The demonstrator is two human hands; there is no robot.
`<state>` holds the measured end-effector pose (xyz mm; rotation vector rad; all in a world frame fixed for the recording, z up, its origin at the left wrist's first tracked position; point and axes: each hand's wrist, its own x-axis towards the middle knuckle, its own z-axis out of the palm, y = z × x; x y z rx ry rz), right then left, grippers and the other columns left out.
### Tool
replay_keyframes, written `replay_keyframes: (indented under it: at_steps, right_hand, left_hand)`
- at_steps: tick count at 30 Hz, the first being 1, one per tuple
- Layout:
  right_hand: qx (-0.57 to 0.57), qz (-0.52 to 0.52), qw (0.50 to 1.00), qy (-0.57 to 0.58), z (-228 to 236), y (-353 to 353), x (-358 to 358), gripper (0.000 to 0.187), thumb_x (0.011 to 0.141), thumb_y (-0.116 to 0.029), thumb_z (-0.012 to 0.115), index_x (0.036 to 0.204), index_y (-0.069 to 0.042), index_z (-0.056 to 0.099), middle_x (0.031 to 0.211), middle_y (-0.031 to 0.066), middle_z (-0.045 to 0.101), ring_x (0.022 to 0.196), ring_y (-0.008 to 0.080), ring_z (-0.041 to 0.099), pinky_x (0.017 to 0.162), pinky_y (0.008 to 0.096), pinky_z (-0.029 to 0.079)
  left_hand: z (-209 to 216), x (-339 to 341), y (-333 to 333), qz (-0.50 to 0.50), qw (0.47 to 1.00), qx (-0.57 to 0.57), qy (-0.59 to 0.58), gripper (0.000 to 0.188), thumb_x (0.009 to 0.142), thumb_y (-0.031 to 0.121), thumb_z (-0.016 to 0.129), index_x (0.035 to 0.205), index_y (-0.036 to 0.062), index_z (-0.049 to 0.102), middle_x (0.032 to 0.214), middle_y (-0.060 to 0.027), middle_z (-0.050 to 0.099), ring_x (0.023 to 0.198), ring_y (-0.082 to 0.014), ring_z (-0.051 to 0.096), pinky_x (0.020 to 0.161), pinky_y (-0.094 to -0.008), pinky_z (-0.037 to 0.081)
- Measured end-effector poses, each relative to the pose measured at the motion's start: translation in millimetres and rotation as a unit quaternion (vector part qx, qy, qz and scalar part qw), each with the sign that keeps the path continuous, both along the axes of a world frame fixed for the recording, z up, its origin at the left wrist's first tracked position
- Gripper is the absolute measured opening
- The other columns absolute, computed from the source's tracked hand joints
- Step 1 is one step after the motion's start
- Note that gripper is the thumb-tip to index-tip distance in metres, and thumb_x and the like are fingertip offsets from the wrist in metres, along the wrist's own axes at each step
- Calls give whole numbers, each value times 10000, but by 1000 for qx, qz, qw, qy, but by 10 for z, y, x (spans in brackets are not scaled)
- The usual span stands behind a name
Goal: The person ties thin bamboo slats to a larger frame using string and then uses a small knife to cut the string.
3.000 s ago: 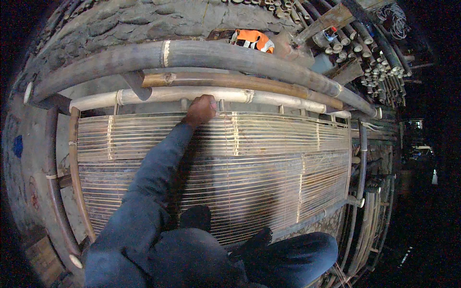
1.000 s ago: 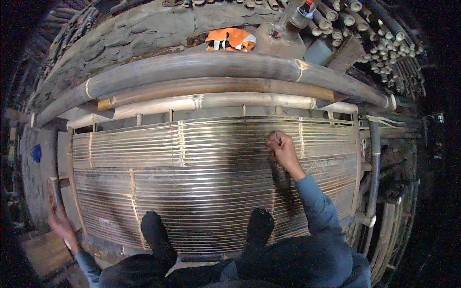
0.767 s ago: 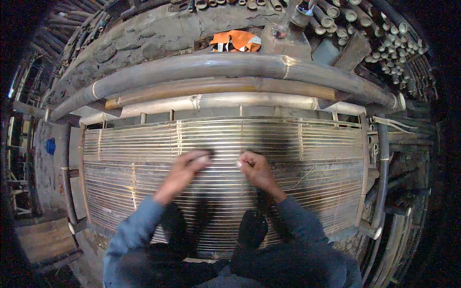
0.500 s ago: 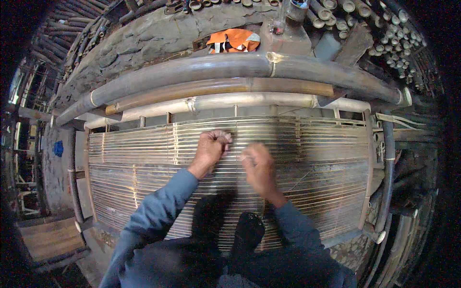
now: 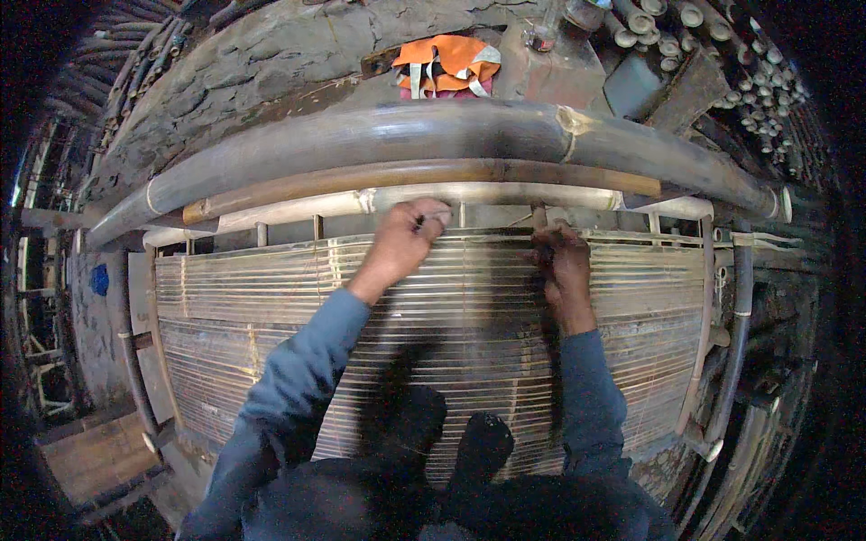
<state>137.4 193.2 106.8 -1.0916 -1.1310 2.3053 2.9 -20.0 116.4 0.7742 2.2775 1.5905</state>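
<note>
A panel of thin parallel bamboo strips [image 5: 645,279], bound crosswise in places, spreads inside a bamboo frame before me. My left hand [image 5: 406,242] is closed in a pinch at the panel's far edge, fingertips by the pale bamboo rail [image 5: 514,193]. Whatever lies between those fingers is too small to make out. Farther right, my right hand [image 5: 566,270] is closed, its fingers curled at the far strips beside a short upright peg [image 5: 539,216]. Any thing in it is hidden. Both hands are apart.
Beyond the pale rail run a brown bamboo pole [image 5: 433,171] and a thick grey one [image 5: 379,131]. An orange cloth bundle [image 5: 456,61] lies on the ground behind, near stacked cut bamboo [image 5: 758,95]. My dark-clad feet [image 5: 483,442] show over the near strips.
Both hands have moved away from me to the panel's far edge. My right hand has also gone right, widening the gap between them. The view has shifted slightly.
</note>
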Motion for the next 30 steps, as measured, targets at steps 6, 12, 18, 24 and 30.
replay_keyframes:
  at_steps: [6, 12, 18, 24, 30]
  right_hand:
    - [131, 26, 986, -98, -505, 279, -42, 134, 907, -138, 611, 836, -25, 619, 670, 76, 592, 493, 183, 528, 461, 348, 456]
    - [203, -10, 966, -159, -627, 541, -183, 130, 898, -133, 622, 826, -24, 618, 627, 92, 571, 492, 240, 549, 482, 386, 472]
    - [754, 143, 578, -276, -564, 329, -386, 178, 768, -206, 707, 783, -30, 679, 765, 183, 688, 719, 375, 677, 649, 512, 524]
    - [803, 418, 386, -181, -828, 85, -726, 220, 818, -225, 597, 914, -40, 668, 841, 188, 677, 756, 383, 660, 668, 534, 512]
    - [771, 438, 446, -120, -1079, 0, -1049, 258, 864, -283, 598, 897, -40, 676, 860, 197, 689, 794, 391, 672, 688, 520, 529]
  left_hand:
    - [-594, -178, 137, -54, 996, -65, 37, 84, 858, 80, 627, 865, 43, 702, 843, -178, 701, 833, -362, 686, 775, -431, 539]
    - [-634, -278, 102, -34, 991, -126, -27, 114, 867, 128, 655, 853, 25, 702, 891, -162, 716, 895, -308, 692, 834, -406, 531]
    - [-627, -372, 141, -42, 977, -190, -90, 226, 845, 142, 636, 1021, 54, 746, 1070, -217, 695, 1025, -379, 657, 933, -415, 515]
    - [-925, -497, 202, -165, 936, -303, -69, 449, 874, 209, 570, 1295, 69, 637, 1349, -212, 583, 1189, -359, 591, 1047, -407, 444]
    - [-1101, -665, 329, -351, 857, -377, 25, 482, 886, 315, 520, 1280, 63, 636, 1328, -209, 597, 1206, -365, 583, 1053, -422, 436]
